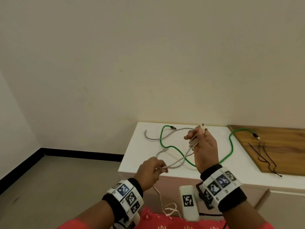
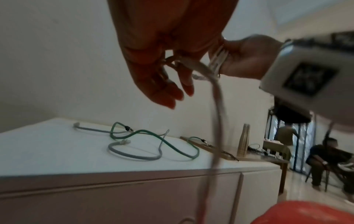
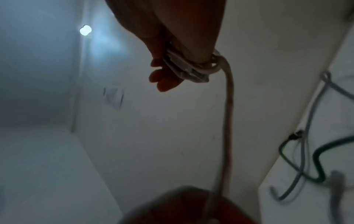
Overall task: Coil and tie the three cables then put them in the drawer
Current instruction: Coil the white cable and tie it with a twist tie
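**White cable half-coiled between both hands**

While the green cable and the grey cable lay crossed on the white cabinet top, the right hand gripped several loops of the white cable above it. The left hand pinched the same cable lower down, its loose tail hanging toward the lap.

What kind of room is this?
Probably a plain room in a home or office. There is a white cabinet against a bare cream wall, loose network cables such as a green cable, and a seated person further back.
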The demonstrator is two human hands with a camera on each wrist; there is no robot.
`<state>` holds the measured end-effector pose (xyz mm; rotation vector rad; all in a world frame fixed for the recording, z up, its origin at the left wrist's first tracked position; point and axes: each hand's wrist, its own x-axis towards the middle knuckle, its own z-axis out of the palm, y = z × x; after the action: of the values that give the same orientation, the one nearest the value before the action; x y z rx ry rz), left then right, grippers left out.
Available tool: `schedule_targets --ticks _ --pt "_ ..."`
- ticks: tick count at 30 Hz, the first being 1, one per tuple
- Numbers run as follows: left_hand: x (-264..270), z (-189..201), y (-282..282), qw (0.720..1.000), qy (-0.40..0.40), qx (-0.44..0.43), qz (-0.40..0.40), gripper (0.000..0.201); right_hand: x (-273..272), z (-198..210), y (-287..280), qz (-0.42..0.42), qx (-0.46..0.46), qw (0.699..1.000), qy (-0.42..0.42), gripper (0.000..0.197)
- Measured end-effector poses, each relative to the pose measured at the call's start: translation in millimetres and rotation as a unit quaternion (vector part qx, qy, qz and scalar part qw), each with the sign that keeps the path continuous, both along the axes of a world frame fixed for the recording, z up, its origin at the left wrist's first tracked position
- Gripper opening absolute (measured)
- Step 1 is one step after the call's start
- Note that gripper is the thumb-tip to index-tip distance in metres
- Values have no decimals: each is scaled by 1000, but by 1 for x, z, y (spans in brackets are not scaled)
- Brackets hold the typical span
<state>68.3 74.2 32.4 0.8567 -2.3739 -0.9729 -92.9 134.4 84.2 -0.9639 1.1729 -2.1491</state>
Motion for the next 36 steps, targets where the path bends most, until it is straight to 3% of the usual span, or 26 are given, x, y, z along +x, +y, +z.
schedule_targets --ticks 5,10,14,17,20,22,24,26,28,29,30,32,34,35,36 --pt "2 9 -2 987 120 78 78 11 6 -23 0 -54 102 961 253 31" --pt "-1 17 4 976 200 62 58 23 11 -36 -2 -47 270 856 439 25" --pt "1 21 1 973 224 16 45 29 18 -35 0 34 346 789 506 27" --pt "5 22 -5 980 182 -39 71 23 24 -27 6 105 352 765 529 40" --pt "12 21 -16 976 36 -182 114 21 25 -21 9 129 356 725 576 45" --pt "15 22 -20 960 -33 -234 148 29 22 -20 10 144 356 723 574 48" --pt "12 22 -19 972 29 -174 157 30 20 -19 10 171 356 746 535 50" --pt "4 22 -17 977 144 -31 155 36 20 -18 10 222 363 796 429 53" --pt "-3 24 -15 956 231 118 138 39 18 -20 14 317 343 854 230 53" --pt "-4 25 -14 946 249 166 122 39 17 -19 17 371 310 869 108 51" --pt "-4 27 -13 943 252 194 102 38 15 -19 18 424 266 866 -8 46" --pt "-1 25 -16 945 241 218 48 35 10 -20 17 508 156 826 -189 36" --pt "4 17 -20 946 226 230 18 32 4 -19 14 561 43 781 -271 35" --pt "7 13 -22 947 218 234 15 31 0 -17 15 543 -2 793 -276 41" --pt "8 9 -24 949 211 233 14 31 -5 -13 16 497 -29 823 -272 45"
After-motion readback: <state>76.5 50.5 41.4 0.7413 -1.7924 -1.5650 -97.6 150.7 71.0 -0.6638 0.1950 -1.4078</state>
